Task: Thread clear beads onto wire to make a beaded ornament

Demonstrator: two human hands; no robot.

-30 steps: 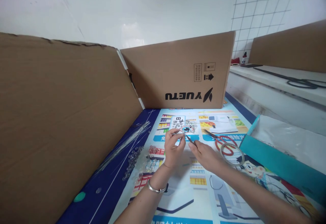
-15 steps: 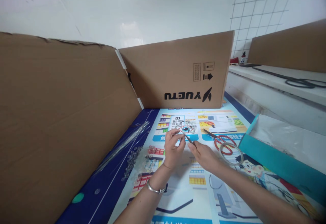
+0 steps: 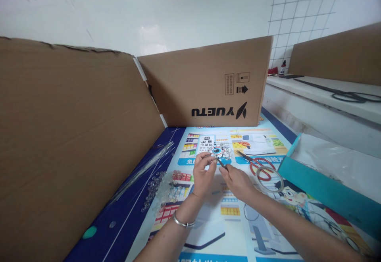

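My left hand (image 3: pixel 204 172) is closed in a pinch, thumb against forefinger, on the near end of a beaded strand (image 3: pixel 228 151). The strand's clear beads lie bunched on the printed mat just beyond the fingertips. My right hand (image 3: pixel 238 180) is wrapped round dark, narrow-nosed pliers (image 3: pixel 222 163), whose tip meets the left fingertips. The handles are hidden in the palm, and the piece at the tip is too small to make out. Right of the hands lie red-handled scissors (image 3: pixel 262 166), their blades pointing up and left, with a clear ring-shaped roll (image 3: pixel 270 179) over one handle.
Loose clear beads (image 3: pixel 153 186) are scattered left of my left arm, beside a bundle of thin straight wires (image 3: pixel 143 170). Cardboard panels (image 3: pixel 205 83) wall off the left and back. A teal box (image 3: pixel 324 190) with a white lining stands at the right.
Both hands have stayed almost in place, with the pliers' tip still at the left fingertips. The view has shifted very slightly.
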